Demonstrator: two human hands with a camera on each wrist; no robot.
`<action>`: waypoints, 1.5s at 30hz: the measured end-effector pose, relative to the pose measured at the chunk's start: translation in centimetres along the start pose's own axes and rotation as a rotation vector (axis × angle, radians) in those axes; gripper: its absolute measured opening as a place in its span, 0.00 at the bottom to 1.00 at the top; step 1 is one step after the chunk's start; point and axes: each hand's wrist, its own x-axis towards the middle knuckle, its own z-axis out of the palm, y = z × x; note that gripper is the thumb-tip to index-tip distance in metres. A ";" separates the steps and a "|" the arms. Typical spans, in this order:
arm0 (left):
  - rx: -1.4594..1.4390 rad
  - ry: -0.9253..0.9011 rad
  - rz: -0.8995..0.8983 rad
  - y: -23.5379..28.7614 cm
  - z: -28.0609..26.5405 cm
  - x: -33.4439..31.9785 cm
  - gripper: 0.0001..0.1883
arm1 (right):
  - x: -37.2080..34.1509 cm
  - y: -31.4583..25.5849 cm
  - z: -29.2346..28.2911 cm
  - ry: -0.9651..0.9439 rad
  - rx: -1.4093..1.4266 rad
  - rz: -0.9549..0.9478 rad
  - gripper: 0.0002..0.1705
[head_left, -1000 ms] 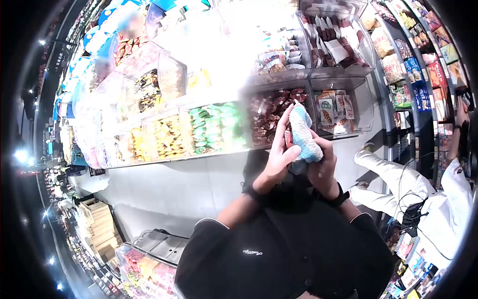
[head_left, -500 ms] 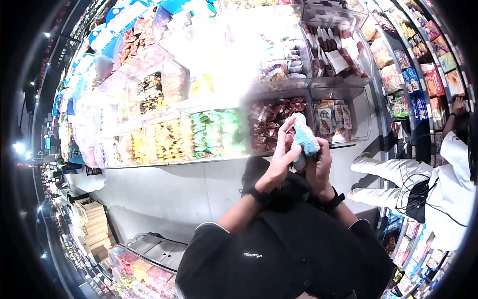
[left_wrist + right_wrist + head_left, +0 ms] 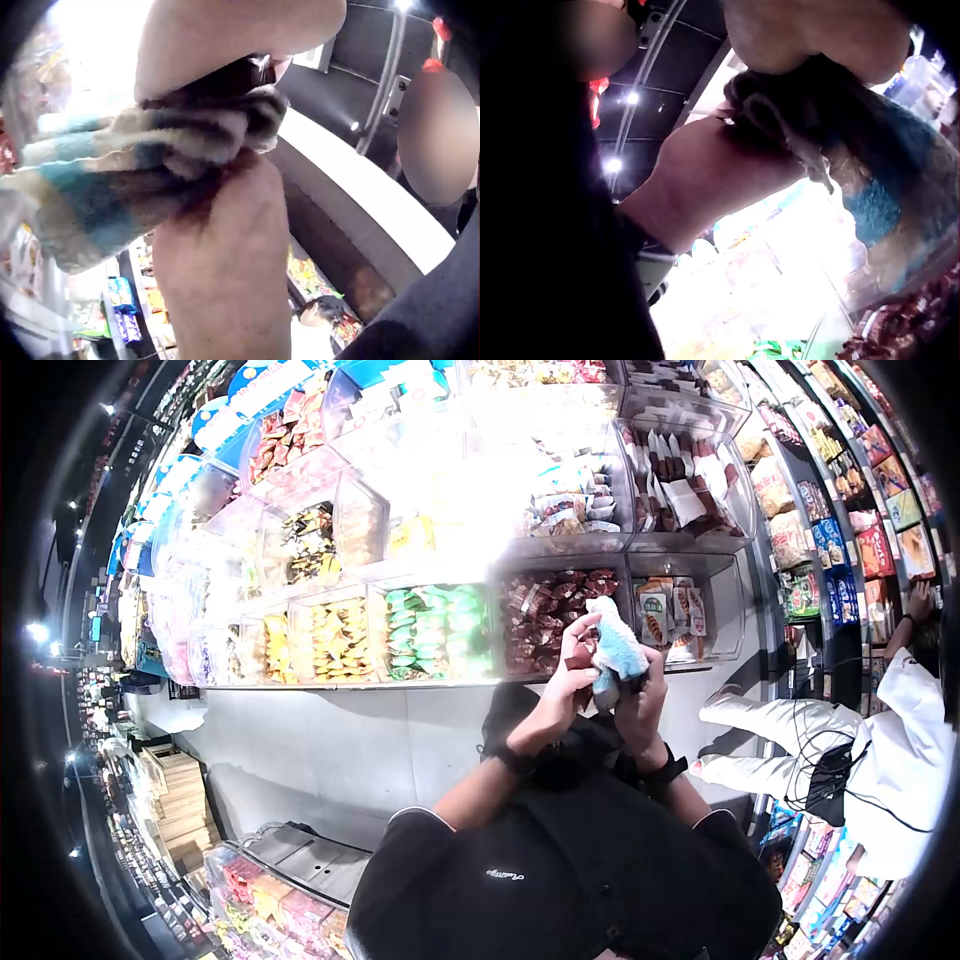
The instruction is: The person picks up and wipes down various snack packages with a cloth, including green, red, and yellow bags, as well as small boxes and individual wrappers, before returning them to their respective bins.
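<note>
In the head view, both hands are together in front of the chest, just off the near edge of the bins. The right hand (image 3: 645, 700) grips a bunched, fuzzy striped cloth (image 3: 620, 648) in blue and white. With curled fingers, the left hand (image 3: 562, 695) pinches a small dark reddish-brown thing (image 3: 581, 660) against the cloth's left side. Close up in the left wrist view, the striped cloth (image 3: 97, 180) folds between the two hands and hides most of that dark thing. The right wrist view shows the cloth (image 3: 874, 206) hanging toward the right.
Clear bins hold brown-wrapped sweets (image 3: 550, 605), green packets (image 3: 425, 630), yellow packets (image 3: 340, 640) and flat pouches (image 3: 670, 615). A person in white (image 3: 890, 730) is at the right by the snack shelves (image 3: 870, 550). Wooden crates (image 3: 180, 800) stand at lower left.
The left fingers have gone from straight along the cloth to curled at its side. The cloth has turned and bunched differently in the right hand. The bins sit slightly lower in view.
</note>
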 end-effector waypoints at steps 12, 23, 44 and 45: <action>0.120 0.070 0.140 -0.7 -0.5 2.4 0.36 | -1.0 0.1 -0.4 -0.022 -0.113 -0.176 0.15; 0.111 -0.058 0.136 -0.7 1.6 1.9 0.41 | 1.5 -1.1 -1.3 0.019 0.118 0.158 0.14; -0.090 0.134 0.108 0.4 1.5 2.1 0.16 | 2.1 3.6 -4.6 0.169 0.613 0.112 0.21; 0.097 0.174 0.177 0.4 1.6 1.9 0.14 | 2.1 3.4 -4.7 0.171 0.688 0.143 0.21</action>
